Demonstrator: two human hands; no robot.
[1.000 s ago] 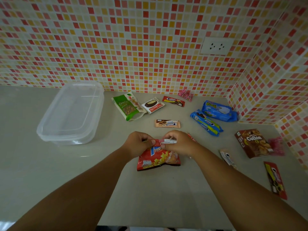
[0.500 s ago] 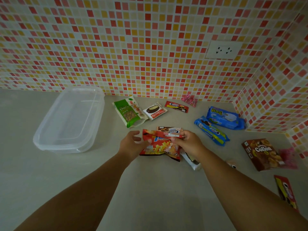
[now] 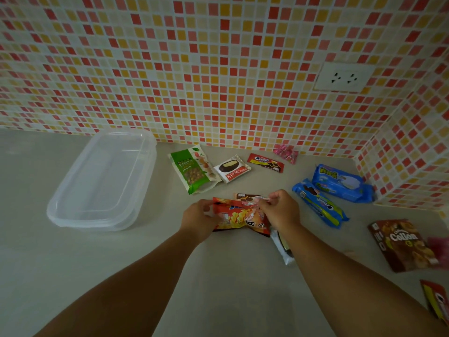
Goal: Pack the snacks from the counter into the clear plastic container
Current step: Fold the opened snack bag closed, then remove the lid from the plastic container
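Mosaic tile wall (image 3: 218, 69) is filling the upper half of the view, with a white socket (image 3: 342, 77) sitting at its right. Below it the pale counter (image 3: 121, 276) is carrying everything else. At the left the clear plastic container (image 3: 102, 181) is lying with nothing visible inside, well apart from both hands. To the right, two blue cookie packs (image 3: 320, 203) are lying side by side near the corner, and a brown Collon box (image 3: 403, 244) is resting near the right edge. Behind the hands a green nut pouch (image 3: 194, 170), a Choco Pie packet (image 3: 232, 169) and a small red wrapper (image 3: 266, 162) are lining up near the wall. In the centre, the left hand (image 3: 198, 218) is gripping the left end of a red chip bag (image 3: 240, 216), while the right hand (image 3: 279, 210) is pinching its upper right edge together with a small brown packet (image 3: 247, 198). A white packet (image 3: 283, 248) is peeking out under the right wrist.
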